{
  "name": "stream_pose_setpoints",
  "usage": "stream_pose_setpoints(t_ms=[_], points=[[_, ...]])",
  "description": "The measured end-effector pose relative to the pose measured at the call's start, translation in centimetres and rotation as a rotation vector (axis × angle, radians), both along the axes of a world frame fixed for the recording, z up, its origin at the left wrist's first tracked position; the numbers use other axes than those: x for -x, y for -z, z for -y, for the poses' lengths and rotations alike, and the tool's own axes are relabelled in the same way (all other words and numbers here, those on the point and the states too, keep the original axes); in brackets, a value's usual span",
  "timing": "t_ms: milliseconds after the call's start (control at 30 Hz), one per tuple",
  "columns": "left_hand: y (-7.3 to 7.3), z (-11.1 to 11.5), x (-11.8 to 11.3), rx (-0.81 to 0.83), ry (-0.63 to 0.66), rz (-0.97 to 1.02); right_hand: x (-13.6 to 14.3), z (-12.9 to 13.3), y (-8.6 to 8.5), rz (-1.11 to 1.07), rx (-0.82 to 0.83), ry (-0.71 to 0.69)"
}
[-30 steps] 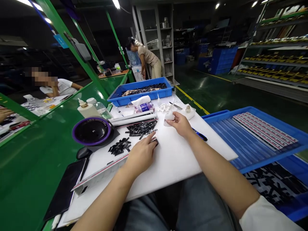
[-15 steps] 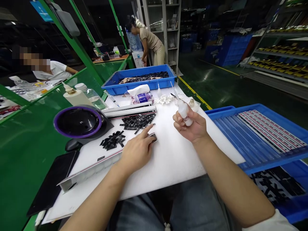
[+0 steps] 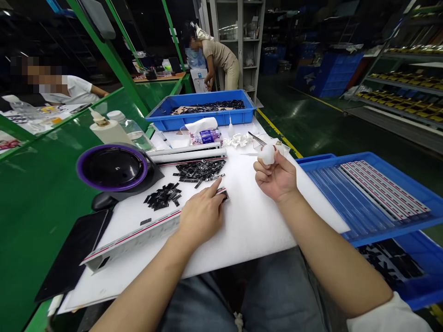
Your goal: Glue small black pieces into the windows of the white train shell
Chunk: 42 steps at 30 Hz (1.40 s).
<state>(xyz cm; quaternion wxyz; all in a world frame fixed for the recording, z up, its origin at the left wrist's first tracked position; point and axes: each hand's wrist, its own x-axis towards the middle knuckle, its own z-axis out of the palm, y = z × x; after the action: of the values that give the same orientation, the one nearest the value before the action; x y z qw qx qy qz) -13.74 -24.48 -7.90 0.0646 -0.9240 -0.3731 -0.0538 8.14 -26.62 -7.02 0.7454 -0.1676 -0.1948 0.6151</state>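
Note:
My left hand [image 3: 202,214] is closed over the far end of a long white channel strip [image 3: 138,233] with a red line along it. Its index finger stretches towards a pile of small black pieces [image 3: 200,171]. In my right hand [image 3: 277,177], raised over the table's right part, is a small white squeeze bottle [image 3: 267,155], tipped so its thin nozzle points left. Behind the bottle shows a slim pointed metal tool [image 3: 256,139], perhaps tweezers; I cannot tell whether my hand holds it. A smaller black pile [image 3: 162,197] and one loose piece [image 3: 146,222] lie left of my left hand.
A purple-rimmed black device [image 3: 112,167] and a dark flat panel [image 3: 74,256] stand left. Further back are more strips [image 3: 188,156], a tissue pack [image 3: 206,136] and a blue tray [image 3: 204,122]. Another blue tray [image 3: 387,226] with strips is right. Two people are beyond the table.
The squeeze bottle has turned in my right hand from nozzle up to nozzle pointing left. My left hand stays on the strip; the view has shifted slightly.

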Motion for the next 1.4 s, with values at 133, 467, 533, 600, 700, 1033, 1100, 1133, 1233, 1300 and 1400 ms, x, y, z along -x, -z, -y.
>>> stream_pose_setpoints(t_ms=[133,467,533,600,700,1033,1100,1133,1233,1300,1400], points=[[0.0,0.0,0.1,-0.001,0.005,0.019,0.4,-0.3,0.3,0.046,0.110,0.062],[0.0,-0.1,0.1,0.014,-0.015,0.026,2.0,-0.5,2.2,0.504,0.041,0.526],[0.1,-0.1,0.0,0.008,-0.009,0.023,2.1,-0.4,2.8,0.657,-0.004,0.565],[0.1,-0.1,0.0,0.003,-0.007,0.026,2.2,-0.2,3.1,0.798,-0.040,0.591],[0.2,-0.1,0.0,0.002,-0.012,0.026,2.3,-0.1,3.2,0.968,-0.101,0.610],[0.2,-0.1,0.0,0.039,-0.001,0.043,3.1,0.4,2.6,1.111,-0.065,0.587],[0.2,-0.1,0.0,0.046,-0.001,0.049,3.2,0.3,2.7,1.097,-0.056,0.578],[0.2,-0.1,0.0,0.047,-0.001,0.049,3.2,0.2,2.7,1.093,-0.054,0.576],[0.3,-0.1,0.0,0.047,0.004,0.046,3.1,0.1,2.9,1.091,-0.046,0.576],[0.2,-0.1,0.0,0.046,0.010,0.050,3.1,0.0,2.9,1.101,-0.045,0.575],[0.3,-0.1,0.0,0.045,0.009,0.053,3.0,0.0,3.0,1.152,-0.065,0.586]])
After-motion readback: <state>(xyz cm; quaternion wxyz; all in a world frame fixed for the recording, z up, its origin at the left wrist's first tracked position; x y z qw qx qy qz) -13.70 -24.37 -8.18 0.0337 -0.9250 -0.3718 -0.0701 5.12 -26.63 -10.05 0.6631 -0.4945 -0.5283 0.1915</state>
